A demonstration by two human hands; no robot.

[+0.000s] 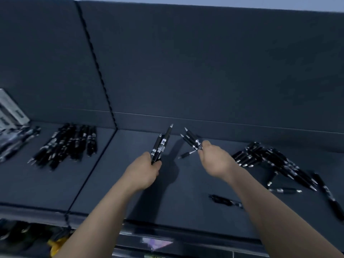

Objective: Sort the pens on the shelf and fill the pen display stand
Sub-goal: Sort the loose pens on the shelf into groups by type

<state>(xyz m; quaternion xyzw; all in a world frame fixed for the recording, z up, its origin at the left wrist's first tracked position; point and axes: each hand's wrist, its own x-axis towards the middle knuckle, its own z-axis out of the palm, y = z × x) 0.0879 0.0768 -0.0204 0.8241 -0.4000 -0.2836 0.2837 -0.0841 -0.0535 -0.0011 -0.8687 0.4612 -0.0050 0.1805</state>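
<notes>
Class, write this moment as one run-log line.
phase: sorting | left hand: grips left pen bunch | right hand: grips right pen bunch | shelf: loose pile right, gathered pile left

- Bare shelf [119, 183] is left open between the left pen pile [68, 144] and the left hand [143, 174].
- The right side is blocked by a right pen pile [264, 157] and loose pens [223, 200].
- The far left corner is taken by a box [9, 108].
- Reach is closed off behind by the back panel [204, 71].
</notes>
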